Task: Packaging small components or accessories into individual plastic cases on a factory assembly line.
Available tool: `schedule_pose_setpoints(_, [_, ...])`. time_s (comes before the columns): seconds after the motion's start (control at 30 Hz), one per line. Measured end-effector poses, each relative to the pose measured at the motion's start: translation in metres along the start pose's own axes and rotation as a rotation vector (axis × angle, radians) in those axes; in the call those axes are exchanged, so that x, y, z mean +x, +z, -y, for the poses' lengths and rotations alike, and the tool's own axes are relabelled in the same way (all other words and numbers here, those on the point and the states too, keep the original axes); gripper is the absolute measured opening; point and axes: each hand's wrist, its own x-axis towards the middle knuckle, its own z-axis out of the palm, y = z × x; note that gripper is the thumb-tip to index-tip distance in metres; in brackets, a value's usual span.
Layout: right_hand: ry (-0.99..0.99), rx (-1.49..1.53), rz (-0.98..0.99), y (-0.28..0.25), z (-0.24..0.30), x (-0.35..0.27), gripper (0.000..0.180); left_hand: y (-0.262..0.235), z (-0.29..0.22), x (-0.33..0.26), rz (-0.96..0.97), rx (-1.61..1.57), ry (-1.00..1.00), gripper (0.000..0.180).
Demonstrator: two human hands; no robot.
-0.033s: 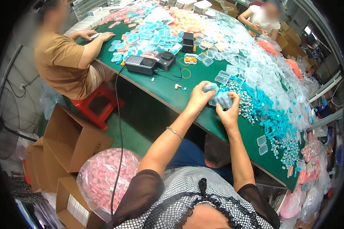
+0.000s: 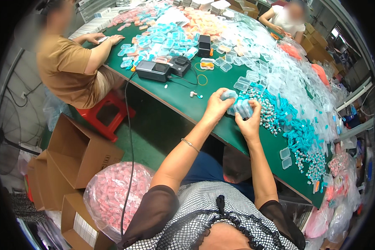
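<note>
Over the green table's near edge [image 2: 183,106], both my hands are raised close together. My left hand [image 2: 216,107] pinches a small clear plastic case [image 2: 228,95] with something blue in it. My right hand [image 2: 250,124] grips several clear plastic cases [image 2: 244,109] side by side, thumb and fingers at their edges. The two hands' cases nearly meet; whether they touch I cannot tell. Just right of my hands lies a heap of turquoise earphone cords [image 2: 285,110] with silvery earbuds [image 2: 266,109]. A loose earbud [image 2: 193,94] rests on the table to the left.
Empty-looking clear cases [image 2: 279,79] pile up beyond the cords. Blue-filled cases [image 2: 166,39], a black radio-like box [image 2: 153,70] and a dark cable [image 2: 131,137] are further left. A co-worker [image 2: 66,62] sits left; another [image 2: 285,23] sits far right. A pink-filled bag [image 2: 118,191] stands below.
</note>
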Motion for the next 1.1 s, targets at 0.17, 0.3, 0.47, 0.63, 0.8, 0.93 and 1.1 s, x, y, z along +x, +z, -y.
schedule_pose_setpoints(0.17, [0.092, 0.105, 0.059, 0.006, 0.0, -0.001, 0.06, -0.009, 0.026, 0.011, -0.084, 0.111, 0.091, 0.025])
schedule_pose_setpoints(0.3, [0.139, 0.202, -0.01, 0.015, 0.0, -0.012, 0.059, 0.001, 0.011, -0.005, -0.088, -0.019, 0.044, 0.023])
schedule_pose_setpoints(0.47, [0.236, 0.276, -0.209, 0.057, 0.009, -0.002, 0.057, 0.01, 0.019, 0.006, -0.242, -0.392, 0.025, 0.024])
schedule_pose_setpoints(0.63, [0.253, 0.467, -0.317, 0.09, 0.022, 0.001, 0.059, -0.001, 0.016, 0.001, -0.406, -0.669, 0.14, 0.03])
schedule_pose_setpoints(0.8, [0.214, 0.617, -0.294, 0.086, 0.045, 0.018, 0.057, 0.006, -0.01, 0.003, -0.398, -0.75, 0.168, 0.029])
schedule_pose_setpoints(0.93, [0.218, 0.645, -0.193, 0.129, 0.072, 0.062, 0.052, -0.031, -0.05, 0.037, -0.46, -0.718, 0.291, 0.029])
schedule_pose_setpoints(1.1, [0.391, 0.843, -0.082, 0.2, 0.079, 0.141, 0.05, -0.082, -0.085, 0.119, -0.58, -0.657, 0.393, 0.035])
